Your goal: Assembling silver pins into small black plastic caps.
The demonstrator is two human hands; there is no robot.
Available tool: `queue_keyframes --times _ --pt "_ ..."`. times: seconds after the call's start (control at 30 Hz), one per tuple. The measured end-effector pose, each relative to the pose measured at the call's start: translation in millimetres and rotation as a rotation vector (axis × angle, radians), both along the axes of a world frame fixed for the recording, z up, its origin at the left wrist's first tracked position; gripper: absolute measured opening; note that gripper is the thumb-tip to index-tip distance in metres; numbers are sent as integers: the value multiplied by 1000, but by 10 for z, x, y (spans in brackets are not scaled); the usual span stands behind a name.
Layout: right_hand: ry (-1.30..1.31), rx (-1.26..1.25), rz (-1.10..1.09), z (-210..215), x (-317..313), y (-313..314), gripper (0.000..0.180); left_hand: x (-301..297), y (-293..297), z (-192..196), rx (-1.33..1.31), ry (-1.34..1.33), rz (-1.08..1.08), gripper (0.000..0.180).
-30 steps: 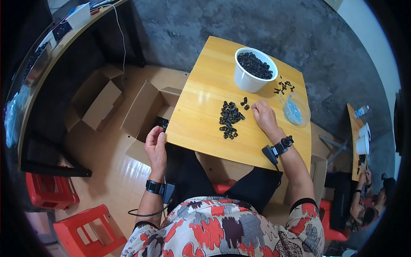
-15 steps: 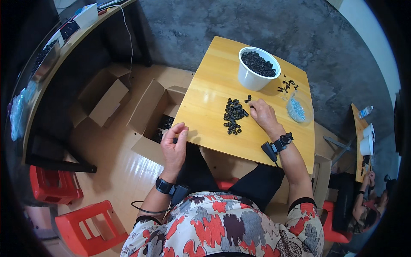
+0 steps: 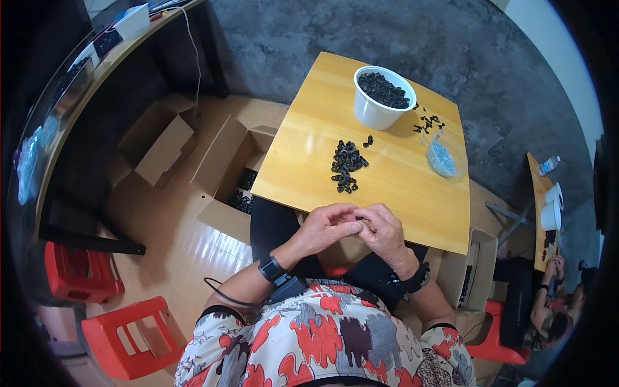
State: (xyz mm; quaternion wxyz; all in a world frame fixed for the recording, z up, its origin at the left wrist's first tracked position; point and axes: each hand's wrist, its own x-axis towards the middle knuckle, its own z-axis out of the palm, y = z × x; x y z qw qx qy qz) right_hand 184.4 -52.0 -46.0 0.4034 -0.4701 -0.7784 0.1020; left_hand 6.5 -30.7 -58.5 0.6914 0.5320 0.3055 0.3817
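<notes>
Pinched together at the near edge of the yellow table (image 3: pixel 400 193), our left hand (image 3: pixel 322 227) and right hand (image 3: pixel 385 231) meet fingertip to fingertip; whether a small piece sits between them we cannot tell. Beyond our hands, well apart, lies the pile of small black parts (image 3: pixel 347 166) in the middle of the tabletop, with bare wood all around it. A white bucket (image 3: pixel 380 106) of more black parts stands near the far edge, and a clear bag (image 3: pixel 442 158) lies toward the right edge. An open cardboard box (image 3: pixel 237 174) sits on the floor by the table's left edge.
</notes>
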Motion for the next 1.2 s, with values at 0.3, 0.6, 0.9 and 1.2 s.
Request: queue_keyframes --times 0.3,0.6,0.9,1.2 --pt "60 -18 34 -37 -136 -183 30 -34 -33 -51 -52 -70 -81 19" --pt "365 -89 -88 65 -86 -173 14 -37 -59 103 -236 -229 -28 27" --pt "266 -16 -31 380 -47 -214 14 -37 -123 201 -184 -255 -74 27" --pt "217 -58 63 432 -74 -187 16 -30 -125 199 -97 -187 -50 25"
